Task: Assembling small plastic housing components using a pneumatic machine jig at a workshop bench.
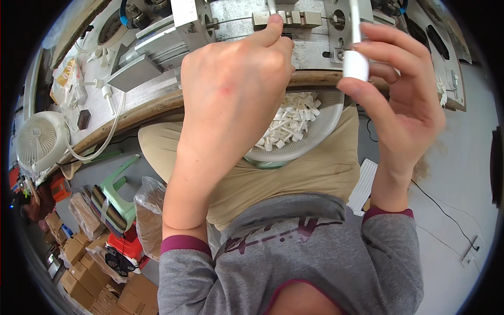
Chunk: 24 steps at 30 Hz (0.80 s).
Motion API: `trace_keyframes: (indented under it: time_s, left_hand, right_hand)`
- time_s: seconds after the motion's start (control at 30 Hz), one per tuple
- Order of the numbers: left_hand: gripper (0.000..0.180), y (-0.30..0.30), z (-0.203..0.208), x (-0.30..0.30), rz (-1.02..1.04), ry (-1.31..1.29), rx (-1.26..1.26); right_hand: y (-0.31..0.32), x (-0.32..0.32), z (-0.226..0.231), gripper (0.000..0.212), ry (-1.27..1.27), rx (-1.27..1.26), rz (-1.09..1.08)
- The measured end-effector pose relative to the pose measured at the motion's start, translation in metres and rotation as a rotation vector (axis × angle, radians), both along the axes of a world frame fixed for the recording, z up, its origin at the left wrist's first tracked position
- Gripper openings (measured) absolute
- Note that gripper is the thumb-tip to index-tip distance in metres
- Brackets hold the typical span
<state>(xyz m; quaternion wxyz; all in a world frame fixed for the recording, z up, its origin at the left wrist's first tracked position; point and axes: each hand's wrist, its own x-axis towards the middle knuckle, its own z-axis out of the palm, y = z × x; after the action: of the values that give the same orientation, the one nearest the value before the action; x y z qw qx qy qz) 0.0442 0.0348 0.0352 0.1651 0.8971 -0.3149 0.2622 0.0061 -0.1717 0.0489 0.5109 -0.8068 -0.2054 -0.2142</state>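
My right hand holds a white plastic piece upright between thumb and fingers. It has a short, wide cylindrical end at the bottom and a thin stem pointing up. My left hand reaches over the bench, back of the hand up, with the index fingertip on a white plastic stem at the small metal clamping block. The left thumb and the other fingertips are mostly hidden under the hand. In my lap, partly behind the left wrist, sits a pale basket heaped with similar small white plastic pieces.
The metal machine has a wooden front edge. At left are loose white parts, a looped tube and a white fan. A green stool and cardboard boxes stand lower left; a cable crosses the right floor.
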Motion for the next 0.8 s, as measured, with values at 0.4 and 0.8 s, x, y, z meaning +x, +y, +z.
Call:
trace_keyframes:
  time_s: [0.4,0.8]
  left_hand:
    - [0.028,0.034,0.007,-0.046,-0.225,0.540,-0.046]
    - [0.028,0.047,-0.074,-0.080,-0.189,0.925,-0.081]
  right_hand:
    - [0.033,0.013,-0.016,0.028,-0.138,-0.548,-0.047]
    - [0.050,0.023,0.001,0.032,-0.150,-0.909,-0.114]
